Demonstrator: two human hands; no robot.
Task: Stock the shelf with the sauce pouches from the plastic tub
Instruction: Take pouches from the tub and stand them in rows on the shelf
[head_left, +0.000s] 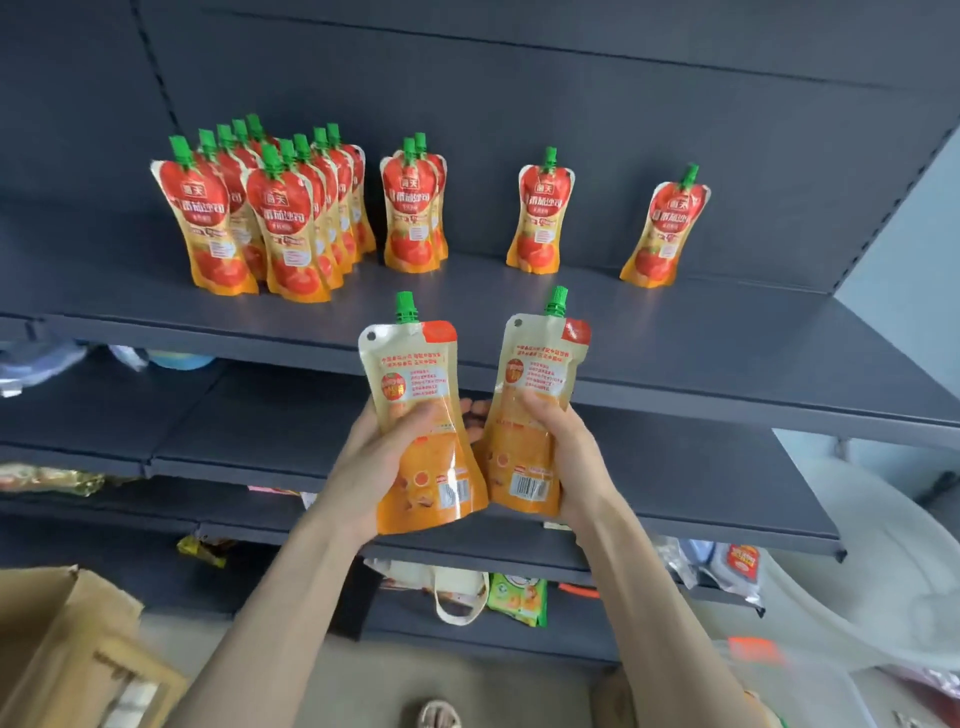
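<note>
My left hand (382, 447) grips one sauce pouch (423, 415) upright, its back label toward me and its green cap up. My right hand (563, 441) grips a second pouch (535, 410) the same way, right beside the first. Both are held just below the front edge of the dark grey top shelf (519, 312). On that shelf stand several red and orange tomato sauce pouches: two rows at the left (270, 208), a short row (413, 208), and two single pouches (543, 213) (665, 228) farther right. A clear plastic tub (789, 675) shows blurred at the lower right.
Lower dark shelves (208, 426) hold scattered packets and bags. A cardboard box (67, 649) sits at the lower left. A white plastic object (883, 545) stands at the right. The shelf's back panel (571, 130) rises behind the pouches.
</note>
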